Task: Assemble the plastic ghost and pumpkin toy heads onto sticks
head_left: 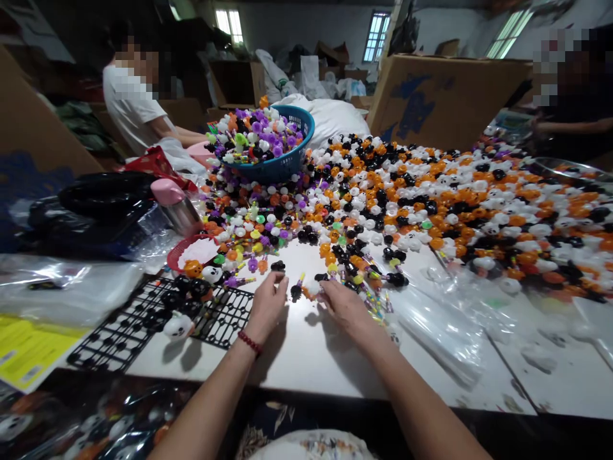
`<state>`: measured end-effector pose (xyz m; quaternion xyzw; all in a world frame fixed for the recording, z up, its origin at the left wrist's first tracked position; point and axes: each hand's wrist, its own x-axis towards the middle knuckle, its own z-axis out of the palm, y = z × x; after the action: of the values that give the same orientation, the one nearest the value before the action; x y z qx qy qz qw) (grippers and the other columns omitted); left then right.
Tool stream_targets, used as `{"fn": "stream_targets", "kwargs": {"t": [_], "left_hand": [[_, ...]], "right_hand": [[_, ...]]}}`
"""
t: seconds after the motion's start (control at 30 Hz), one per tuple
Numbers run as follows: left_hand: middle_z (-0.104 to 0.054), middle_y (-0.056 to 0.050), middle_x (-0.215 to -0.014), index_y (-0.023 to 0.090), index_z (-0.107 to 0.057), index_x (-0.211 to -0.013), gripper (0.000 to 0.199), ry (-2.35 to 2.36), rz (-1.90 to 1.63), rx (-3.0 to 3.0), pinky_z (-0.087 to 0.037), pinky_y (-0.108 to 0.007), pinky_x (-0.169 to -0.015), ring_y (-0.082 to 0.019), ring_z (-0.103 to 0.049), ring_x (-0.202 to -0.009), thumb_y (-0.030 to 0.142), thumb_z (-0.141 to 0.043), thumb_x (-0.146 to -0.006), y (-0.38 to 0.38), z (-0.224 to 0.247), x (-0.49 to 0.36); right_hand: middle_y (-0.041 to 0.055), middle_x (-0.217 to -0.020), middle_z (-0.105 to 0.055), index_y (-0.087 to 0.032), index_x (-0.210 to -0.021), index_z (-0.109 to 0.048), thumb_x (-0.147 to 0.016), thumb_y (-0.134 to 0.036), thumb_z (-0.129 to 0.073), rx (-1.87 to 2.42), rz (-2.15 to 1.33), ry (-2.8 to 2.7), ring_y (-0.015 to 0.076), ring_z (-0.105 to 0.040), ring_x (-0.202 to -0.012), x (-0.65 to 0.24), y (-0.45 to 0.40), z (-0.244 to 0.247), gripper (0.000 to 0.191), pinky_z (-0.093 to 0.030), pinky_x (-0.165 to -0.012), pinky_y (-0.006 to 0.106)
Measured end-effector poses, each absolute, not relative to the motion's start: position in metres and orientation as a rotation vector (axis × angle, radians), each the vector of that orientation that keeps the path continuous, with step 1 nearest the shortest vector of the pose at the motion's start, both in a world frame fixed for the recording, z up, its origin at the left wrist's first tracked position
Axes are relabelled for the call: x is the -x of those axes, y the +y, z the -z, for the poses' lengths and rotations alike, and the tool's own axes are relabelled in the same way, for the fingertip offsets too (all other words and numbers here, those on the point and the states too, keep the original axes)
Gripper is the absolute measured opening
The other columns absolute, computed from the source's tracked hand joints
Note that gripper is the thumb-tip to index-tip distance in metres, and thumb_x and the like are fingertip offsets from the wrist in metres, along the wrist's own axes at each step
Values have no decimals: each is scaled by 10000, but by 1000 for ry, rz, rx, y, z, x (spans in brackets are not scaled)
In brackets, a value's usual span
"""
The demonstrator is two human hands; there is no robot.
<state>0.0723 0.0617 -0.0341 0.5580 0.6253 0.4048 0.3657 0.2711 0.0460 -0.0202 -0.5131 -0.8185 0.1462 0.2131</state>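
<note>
Over the middle of the white table (306,351) is my left hand (269,300), a dark red bead bracelet on its wrist. Its thumb and fingers are bent round a small black piece (278,266). My right hand (341,303) is to its right, fingertips at a black and white piece (313,286); whether it grips the piece is hard to tell. Between the hands lies another small black piece (295,292). Left of my left hand, a black plastic grid (230,317) carries several black pieces and a white ghost-like piece (178,326).
A large heap of orange, white and black pieces (450,185) covers the back right. Behind the hands stands a full blue basket (287,163). Clear bags (435,326) lie right, a steel bottle (177,207) left. One person sits back left, another stands far right.
</note>
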Motion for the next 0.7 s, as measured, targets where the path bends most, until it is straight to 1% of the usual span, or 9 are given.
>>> {"fn": "stream_targets", "kwargs": {"t": [0.03,0.1,0.17,0.27,0.33,0.43,0.5,0.6,0.7], "left_hand": [[-628,-98,-1082,180,-586,-1098,280,1763,-998,-1607,-509,-320,-751,-184,-639,-835,387,-506,-927,71,36,-69],[-537,-149,-1263,179,-547,-1212,322,1944,-790,-1892,-488,-360,-878,-241,-612,-1036,296,-533,-912,91,36,-64],[-514,-165,-1272,169,-563,-1193,315,1960,-539,-2023,-471,-378,-914,-271,-593,-1088,239,-558,-886,110,36,-61],[-574,-138,-1142,158,-611,-1056,202,1887,-400,-2055,-467,-371,-907,-265,-608,-1036,203,-572,-863,125,35,-62],[-599,-108,-1077,170,-580,-1119,263,1821,-469,-2011,-484,-347,-856,-235,-619,-964,284,-574,-881,121,35,-64],[-611,-29,-902,204,-504,-1214,440,1452,-721,-1687,-494,-291,-700,-165,-596,-750,472,-585,-875,98,34,-69],[-595,3,-833,208,-532,-1173,461,1145,-838,-1425,-466,-256,-651,-126,-541,-671,499,-639,-833,77,31,-73],[-626,-29,-939,202,-611,-1144,450,951,-873,-1250,-421,-224,-647,-107,-504,-703,436,-725,-777,51,23,-79],[-644,-61,-1043,214,-644,-1191,485,924,-838,-1198,-384,-218,-634,-109,-487,-723,409,-750,-759,36,17,-84]], "right_hand": [[120,-997,-674,-164,-1113,-625,-940,-146,-427,1429,-437,-2218,229,-631,-874,-274,41,20,264,-490,-786,337],[133,-1065,-680,-168,-1186,-596,-956,-199,-420,1433,-503,-2096,247,-641,-935,-277,32,19,291,-494,-828,363],[133,-1099,-686,-172,-1265,-550,-970,-283,-441,1457,-597,-1960,254,-650,-963,-277,25,14,334,-498,-848,379],[86,-947,-710,-176,-1250,-558,-989,-367,-437,1486,-762,-1821,228,-666,-843,-279,16,5,345,-510,-774,352],[58,-878,-704,-193,-1150,-627,-1002,-378,-421,1431,-811,-1790,203,-657,-794,-282,12,0,314,-506,-743,324],[61,-953,-705,-209,-1082,-691,-991,-388,-469,1319,-765,-1735,195,-648,-859,-291,9,-2,300,-503,-774,315],[66,-986,-698,-211,-1111,-704,-975,-392,-513,1282,-738,-1701,195,-641,-881,-295,7,-2,296,-504,-784,317],[61,-953,-676,-224,-1146,-707,-970,-405,-533,1260,-748,-1694,182,-636,-839,-299,4,-3,307,-509,-753,312],[52,-909,-654,-235,-1165,-703,-974,-394,-532,1246,-729,-1732,177,-628,-816,-300,-1,-5,301,-512,-736,314]]}}
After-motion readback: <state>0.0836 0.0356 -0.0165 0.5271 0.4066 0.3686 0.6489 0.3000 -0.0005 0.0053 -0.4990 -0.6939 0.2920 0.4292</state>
